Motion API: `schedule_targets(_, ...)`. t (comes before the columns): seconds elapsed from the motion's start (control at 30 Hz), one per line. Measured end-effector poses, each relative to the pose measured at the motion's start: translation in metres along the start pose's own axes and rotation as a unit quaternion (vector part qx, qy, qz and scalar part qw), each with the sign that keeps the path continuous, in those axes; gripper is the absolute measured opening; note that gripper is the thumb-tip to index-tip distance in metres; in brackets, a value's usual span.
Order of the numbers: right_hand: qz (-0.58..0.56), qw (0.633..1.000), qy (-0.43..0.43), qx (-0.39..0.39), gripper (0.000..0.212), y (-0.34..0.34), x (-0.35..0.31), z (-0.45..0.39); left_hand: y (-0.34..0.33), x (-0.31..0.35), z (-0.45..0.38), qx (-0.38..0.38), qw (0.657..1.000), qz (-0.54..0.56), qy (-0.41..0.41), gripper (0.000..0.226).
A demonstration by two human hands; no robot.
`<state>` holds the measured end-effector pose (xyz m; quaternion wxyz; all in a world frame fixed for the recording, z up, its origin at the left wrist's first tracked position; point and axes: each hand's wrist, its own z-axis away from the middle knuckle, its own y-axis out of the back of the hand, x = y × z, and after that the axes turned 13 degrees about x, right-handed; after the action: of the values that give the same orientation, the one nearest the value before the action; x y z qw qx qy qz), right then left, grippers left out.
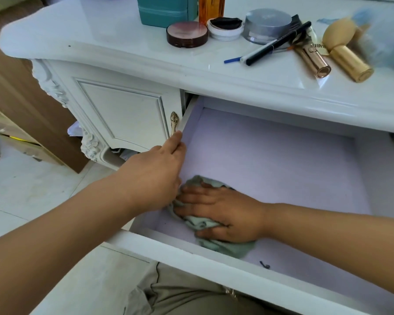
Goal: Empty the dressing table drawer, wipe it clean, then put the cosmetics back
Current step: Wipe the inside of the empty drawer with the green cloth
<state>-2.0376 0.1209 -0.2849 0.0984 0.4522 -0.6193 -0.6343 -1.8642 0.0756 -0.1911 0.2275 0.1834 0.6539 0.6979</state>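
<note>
Right hand (223, 212) pressed flat on the soft, limp cloth (214, 223); left hand (159, 169) gripped the drawer (282, 169) wall. Cloth bunches easily; palm pressure suited.

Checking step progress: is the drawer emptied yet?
Nearly. The drawer is pulled open and holds no cosmetics: only the cloth under the right hand and a small dark scrap near the front.

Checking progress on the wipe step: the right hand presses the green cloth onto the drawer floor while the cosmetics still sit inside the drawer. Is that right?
Not quite. The head view shows the cosmetics lie on the tabletop, not inside the drawer. The rest holds: the right hand presses the green cloth onto the drawer floor.
</note>
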Motion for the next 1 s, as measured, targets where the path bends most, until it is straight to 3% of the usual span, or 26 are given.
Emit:
schedule_targets(0.1, -0.089, 0.995, 0.022, -0.028, 0.046, 0.005, -0.006, 0.018, 0.0, 0.0, 0.0, 0.002, 1.0, -0.003, 0.0, 0.058)
schedule_targets(0.17, -0.165, 0.985, -0.043, -0.031, 0.045, 0.012, -0.008, 0.033, 0.0, 0.0, 0.001, 0.002, 1.0, -0.006, 0.001, 0.057)
schedule_targets(0.27, -0.256, 0.949, -0.178, 0.051, 0.042, 0.02, -0.009, 0.044, 0.0, 0.001, 0.0, 0.005, 1.0, -0.015, -0.002, 0.056)
schedule_targets(0.33, -0.274, 0.936, -0.213, 0.053, 0.043, 0.022, -0.013, 0.036, 0.001, 0.001, 0.0, 0.002, 1.0, -0.018, 0.002, 0.056)
schedule_targets(0.67, -0.166, 0.982, -0.085, -0.024, 0.046, -0.004, -0.026, -0.011, 0.001, 0.001, 0.0, 0.004, 1.0, -0.016, -0.002, 0.055)
schedule_targets(0.83, -0.139, 0.984, -0.028, -0.111, 0.056, 0.002, -0.021, -0.008, -0.001, 0.003, 0.001, 0.005, 0.999, -0.031, -0.008, 0.056)
schedule_targets(1.0, -0.141, 0.982, -0.026, -0.121, 0.055, 0.016, -0.015, 0.018, -0.004, 0.003, 0.0, 0.012, 0.999, -0.041, -0.026, 0.055)
